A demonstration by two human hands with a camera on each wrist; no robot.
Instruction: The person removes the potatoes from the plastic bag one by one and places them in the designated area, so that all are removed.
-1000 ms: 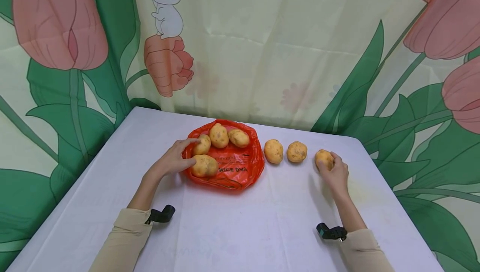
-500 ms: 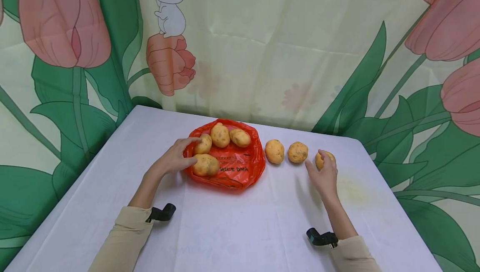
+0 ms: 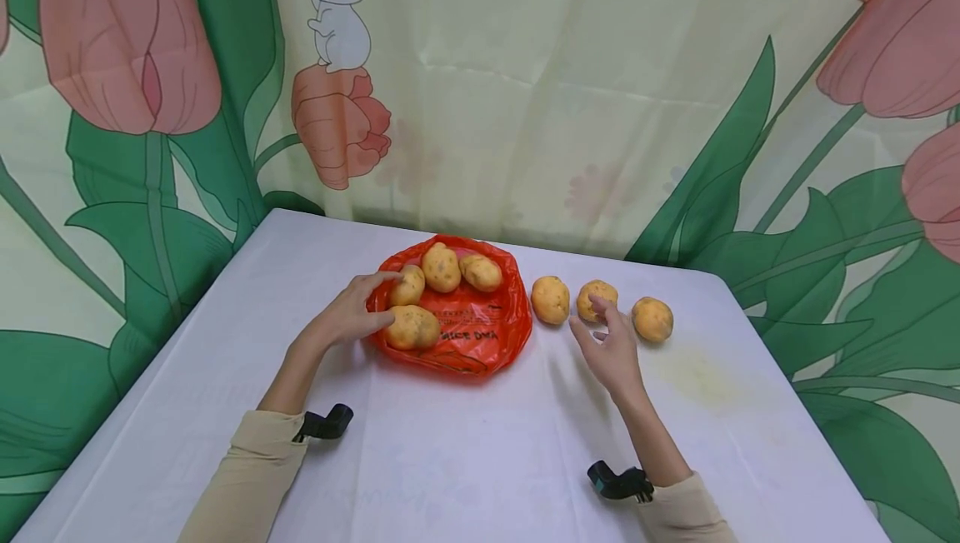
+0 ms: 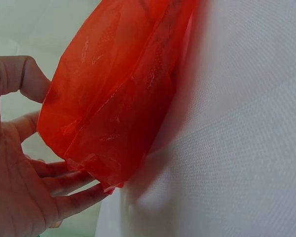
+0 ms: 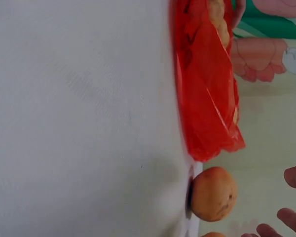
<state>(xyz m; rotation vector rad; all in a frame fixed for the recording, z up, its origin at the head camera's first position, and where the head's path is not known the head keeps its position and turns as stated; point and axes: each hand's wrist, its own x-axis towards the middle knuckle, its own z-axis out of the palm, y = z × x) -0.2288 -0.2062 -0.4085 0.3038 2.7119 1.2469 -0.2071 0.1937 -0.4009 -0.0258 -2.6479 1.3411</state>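
My left hand point(image 3: 347, 314) stands at the left rim of an open red plastic bag point(image 3: 472, 353), thumb and fingers spread apart and touching its edge. In the left wrist view the fingertips pass behind the plastic point(image 4: 113, 94). Inside the bag lie several potatoes, among them a front one point(image 3: 412, 327) near my thumb. My right hand point(image 3: 613, 357) hovers with parted, loosely bent fingers, holding nothing. Its fingertips partly cover the middle potato point(image 3: 596, 297) of three outside the bag. The others are a left potato point(image 3: 551, 301) and a right potato point(image 3: 652, 320).
A white cloth covers the table point(image 3: 480, 460). Behind it hangs a curtain point(image 3: 525, 110) printed with tulips and a rabbit. Black cameras sit on the left wrist point(image 3: 327, 423) and right wrist point(image 3: 619, 481). A faint yellowish stain point(image 3: 701, 376) marks the cloth at right.
My right hand has let go of the rightmost potato and moved left to the middle one. The rightmost potato stays on the table. My left hand keeps its place at the bag.
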